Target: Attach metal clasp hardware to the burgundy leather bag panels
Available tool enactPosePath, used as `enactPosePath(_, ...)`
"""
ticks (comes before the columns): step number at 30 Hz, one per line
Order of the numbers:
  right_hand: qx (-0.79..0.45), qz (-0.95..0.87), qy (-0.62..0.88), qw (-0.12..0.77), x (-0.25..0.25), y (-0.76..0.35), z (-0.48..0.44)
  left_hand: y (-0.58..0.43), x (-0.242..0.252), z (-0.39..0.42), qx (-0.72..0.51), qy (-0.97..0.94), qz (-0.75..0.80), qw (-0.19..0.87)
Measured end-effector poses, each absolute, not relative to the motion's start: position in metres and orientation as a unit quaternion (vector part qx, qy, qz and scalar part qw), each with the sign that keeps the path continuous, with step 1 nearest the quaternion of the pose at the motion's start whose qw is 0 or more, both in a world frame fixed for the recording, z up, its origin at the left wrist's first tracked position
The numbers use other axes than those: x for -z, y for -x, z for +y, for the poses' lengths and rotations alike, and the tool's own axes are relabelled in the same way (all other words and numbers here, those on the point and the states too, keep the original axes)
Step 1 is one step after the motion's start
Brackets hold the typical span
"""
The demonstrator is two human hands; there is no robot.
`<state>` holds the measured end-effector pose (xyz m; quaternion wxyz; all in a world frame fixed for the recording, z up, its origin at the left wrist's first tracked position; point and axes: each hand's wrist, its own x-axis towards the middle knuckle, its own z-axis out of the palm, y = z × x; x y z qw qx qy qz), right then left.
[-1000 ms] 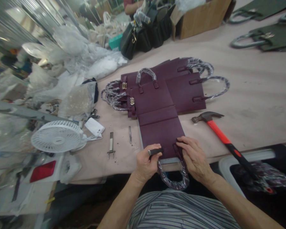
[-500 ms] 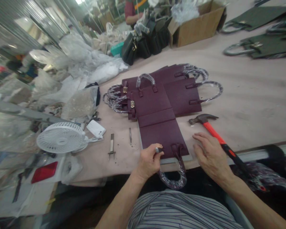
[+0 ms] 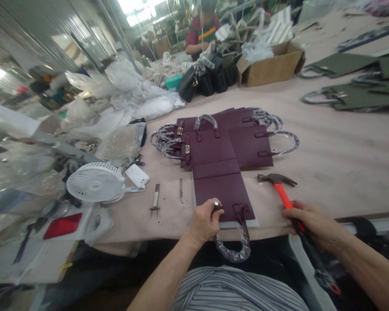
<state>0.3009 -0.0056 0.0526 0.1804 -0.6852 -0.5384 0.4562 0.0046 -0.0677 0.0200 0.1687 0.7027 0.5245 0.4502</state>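
A flat maroon bag panel [image 3: 222, 185] lies at the table's near edge, its plastic-wrapped handle [image 3: 236, 248] hanging over the edge. My left hand [image 3: 205, 222] is closed round a small metal punch [image 3: 215, 204] stood on the panel's near left corner. My right hand [image 3: 314, 222] is wrapped round the orange and black shaft of a hammer [image 3: 280, 188], whose head rests on the table to the right of the panel.
More maroon bag panels [image 3: 249, 144] are stacked behind. Two metal tools [image 3: 155, 201] lie left of the panel, beside a white fan [image 3: 95, 183] and a power bank [image 3: 137, 175]. Green bag pieces [image 3: 353, 97] lie far right. A cardboard box [image 3: 272, 67], black bags [image 3: 207, 80] and another person [image 3: 202, 32] are at the back.
My right hand left the bag handle, moved right and closed on the hammer shaft. My left hand turned the punch upright on the panel. The camera tilted up.
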Motion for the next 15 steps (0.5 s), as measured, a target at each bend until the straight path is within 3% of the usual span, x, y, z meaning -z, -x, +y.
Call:
enactPosePath(3,-0.613,-0.428,0.627,0.219,-0.073,-0.286,-0.018,-0.006,-0.02,-0.066,-0.442,-0.707,0.526,0.166)
enactPosePath(5,-0.602,-0.426,0.626,0.254,-0.094,-0.277,-0.03,-0.006,-0.018,-0.065,-0.439,-0.71,0.524,0.168)
enactPosePath(8,-0.403,-0.635,0.593,0.288,-0.128,-0.264,-0.046,-0.006,-0.014,-0.064,-0.439,-0.714,0.52,0.166)
enactPosePath(11,-0.178,-0.818,0.469,0.282,-0.15,-0.25,-0.054,-0.006,-0.013,-0.064,-0.433,-0.714,0.526,0.163)
enactPosePath(15,-0.073,-0.888,0.395,0.222,-0.168,-0.243,-0.049,-0.006,-0.013,-0.064,-0.427,-0.716,0.527,0.164)
